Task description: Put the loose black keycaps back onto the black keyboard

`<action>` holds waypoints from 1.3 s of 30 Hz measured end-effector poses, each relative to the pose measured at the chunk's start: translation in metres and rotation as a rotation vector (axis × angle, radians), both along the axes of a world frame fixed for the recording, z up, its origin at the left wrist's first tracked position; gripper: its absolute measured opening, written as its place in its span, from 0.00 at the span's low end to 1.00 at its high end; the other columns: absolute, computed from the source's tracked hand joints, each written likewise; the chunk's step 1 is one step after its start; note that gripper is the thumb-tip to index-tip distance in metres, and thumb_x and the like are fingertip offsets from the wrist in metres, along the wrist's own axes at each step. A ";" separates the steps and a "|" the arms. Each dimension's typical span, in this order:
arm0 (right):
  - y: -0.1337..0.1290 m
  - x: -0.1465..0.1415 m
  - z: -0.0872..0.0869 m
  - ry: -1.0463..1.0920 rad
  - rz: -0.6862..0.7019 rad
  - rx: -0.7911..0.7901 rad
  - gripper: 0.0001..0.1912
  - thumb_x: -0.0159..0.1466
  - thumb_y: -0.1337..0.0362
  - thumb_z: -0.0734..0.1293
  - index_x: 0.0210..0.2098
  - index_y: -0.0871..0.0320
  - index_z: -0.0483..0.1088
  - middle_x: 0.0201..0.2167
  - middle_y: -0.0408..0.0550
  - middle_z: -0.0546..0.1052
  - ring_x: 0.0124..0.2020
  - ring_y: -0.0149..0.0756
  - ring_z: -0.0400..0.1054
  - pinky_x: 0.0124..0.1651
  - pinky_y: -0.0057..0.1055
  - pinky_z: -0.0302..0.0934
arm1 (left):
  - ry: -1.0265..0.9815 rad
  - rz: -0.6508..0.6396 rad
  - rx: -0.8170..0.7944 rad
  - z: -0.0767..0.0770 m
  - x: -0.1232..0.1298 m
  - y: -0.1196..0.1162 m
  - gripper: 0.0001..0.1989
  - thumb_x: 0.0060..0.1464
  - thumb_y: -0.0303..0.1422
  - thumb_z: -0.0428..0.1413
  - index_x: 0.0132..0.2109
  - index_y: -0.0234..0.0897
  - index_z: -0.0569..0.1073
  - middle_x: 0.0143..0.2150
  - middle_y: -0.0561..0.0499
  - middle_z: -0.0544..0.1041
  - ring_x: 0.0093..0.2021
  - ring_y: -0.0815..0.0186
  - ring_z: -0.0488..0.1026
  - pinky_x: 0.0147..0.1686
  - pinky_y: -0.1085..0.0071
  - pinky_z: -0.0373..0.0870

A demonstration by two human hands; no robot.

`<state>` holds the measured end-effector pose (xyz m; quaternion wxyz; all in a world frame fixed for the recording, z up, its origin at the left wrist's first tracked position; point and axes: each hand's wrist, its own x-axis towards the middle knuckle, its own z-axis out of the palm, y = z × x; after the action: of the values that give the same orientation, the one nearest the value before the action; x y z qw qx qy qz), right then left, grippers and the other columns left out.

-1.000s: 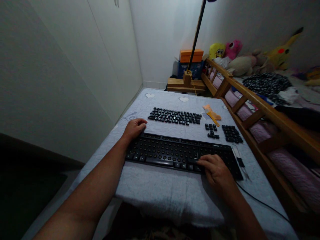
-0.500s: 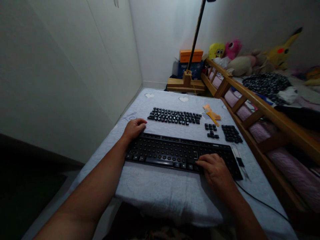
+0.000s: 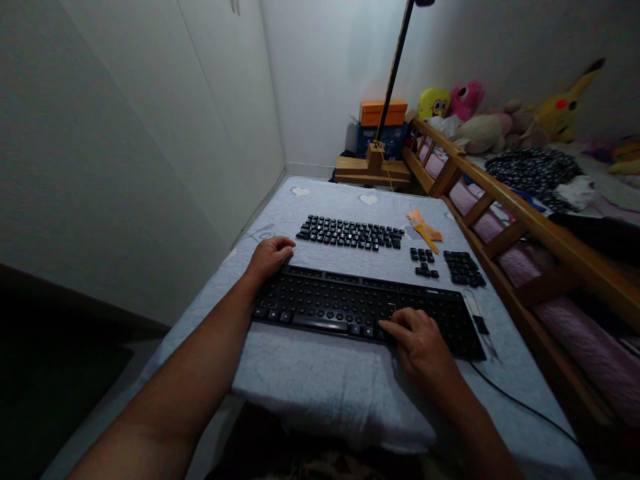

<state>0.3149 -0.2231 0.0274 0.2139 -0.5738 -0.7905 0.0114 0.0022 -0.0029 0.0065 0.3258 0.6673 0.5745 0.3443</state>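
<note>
A black keyboard [image 3: 320, 300] lies on the cloth-covered table. Most of its keys are off, baring rows of small round domes; the spacebar [image 3: 320, 324] and a few bottom-row keys remain in place. My left hand [image 3: 271, 257] is closed at the back left corner of the keyboard, its fingers bent and the thumb near them. Over the front row, right of the spacebar, sits my right hand [image 3: 415, 337], fingers curled and index fingertip touching a bottom-row key. Whatever lies under those fingertips is hidden. Loose keycaps [image 3: 350, 233] stand in rows behind the keyboard.
Smaller keycap groups [image 3: 423, 255] and a numpad block [image 3: 464, 268] lie at the right. Behind them are a yellow-handled brush [image 3: 426, 237] and an orange cloth [image 3: 434, 233]. A cable [image 3: 525, 403] runs off right. A wooden bed rail [image 3: 490, 190] borders the table.
My right hand has slid a little left along the front row of keys. The left hand and the keyboard stay where they were.
</note>
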 end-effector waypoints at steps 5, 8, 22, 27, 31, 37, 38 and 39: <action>0.000 -0.002 -0.002 -0.044 -0.023 0.016 0.24 0.57 0.81 0.60 0.45 0.55 0.77 0.38 0.51 0.73 0.39 0.40 0.63 0.40 0.36 0.56 | 0.000 0.001 0.009 0.001 0.000 0.000 0.19 0.44 0.39 0.54 0.40 0.34 0.79 0.32 0.48 0.80 0.34 0.61 0.75 0.39 0.67 0.69; -0.001 -0.003 -0.002 -0.051 -0.022 0.017 0.24 0.57 0.81 0.60 0.45 0.55 0.77 0.38 0.51 0.73 0.39 0.40 0.63 0.40 0.36 0.56 | 0.003 0.007 0.001 0.001 0.001 0.000 0.19 0.44 0.39 0.54 0.40 0.34 0.79 0.32 0.48 0.80 0.33 0.61 0.74 0.37 0.67 0.69; 0.003 0.008 0.000 0.109 -0.046 0.045 0.20 0.61 0.79 0.58 0.43 0.58 0.76 0.37 0.53 0.73 0.40 0.41 0.63 0.42 0.39 0.61 | -0.012 0.002 -0.001 0.002 0.000 -0.001 0.19 0.43 0.39 0.54 0.40 0.34 0.79 0.33 0.48 0.80 0.34 0.61 0.75 0.39 0.67 0.70; 0.002 0.006 -0.002 0.104 -0.022 0.045 0.19 0.61 0.79 0.59 0.41 0.57 0.77 0.36 0.51 0.72 0.39 0.40 0.63 0.41 0.37 0.61 | -0.006 0.006 -0.001 0.001 0.000 0.000 0.19 0.44 0.39 0.55 0.41 0.34 0.79 0.33 0.48 0.81 0.34 0.60 0.75 0.39 0.67 0.70; 0.001 0.003 -0.003 0.088 -0.028 0.038 0.19 0.61 0.79 0.59 0.41 0.56 0.77 0.35 0.51 0.71 0.39 0.40 0.63 0.41 0.37 0.61 | -0.006 0.007 0.002 0.003 0.000 -0.002 0.19 0.44 0.39 0.55 0.41 0.34 0.79 0.33 0.48 0.81 0.34 0.61 0.75 0.39 0.67 0.70; 0.001 0.000 -0.002 0.078 -0.020 0.028 0.20 0.61 0.79 0.59 0.43 0.57 0.77 0.35 0.51 0.70 0.39 0.40 0.62 0.41 0.37 0.60 | -0.009 0.001 0.000 0.002 0.000 -0.002 0.19 0.45 0.39 0.54 0.41 0.33 0.79 0.32 0.48 0.80 0.32 0.61 0.74 0.37 0.67 0.70; 0.002 -0.001 -0.003 0.071 -0.022 0.027 0.20 0.61 0.79 0.59 0.43 0.56 0.77 0.35 0.51 0.70 0.38 0.40 0.61 0.41 0.36 0.59 | -0.013 -0.001 -0.001 0.002 0.000 -0.002 0.19 0.45 0.39 0.54 0.41 0.33 0.79 0.32 0.48 0.80 0.32 0.61 0.74 0.37 0.67 0.70; 0.002 -0.001 -0.003 0.063 -0.025 0.026 0.20 0.61 0.79 0.59 0.43 0.56 0.78 0.35 0.51 0.70 0.38 0.39 0.61 0.41 0.36 0.59 | -0.013 -0.001 0.000 0.002 0.000 -0.002 0.19 0.45 0.38 0.54 0.41 0.33 0.79 0.32 0.49 0.80 0.32 0.61 0.74 0.38 0.67 0.70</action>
<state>0.3136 -0.2212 0.0241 0.2464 -0.5802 -0.7761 0.0164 0.0025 -0.0050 0.0087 0.3297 0.6653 0.5719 0.3487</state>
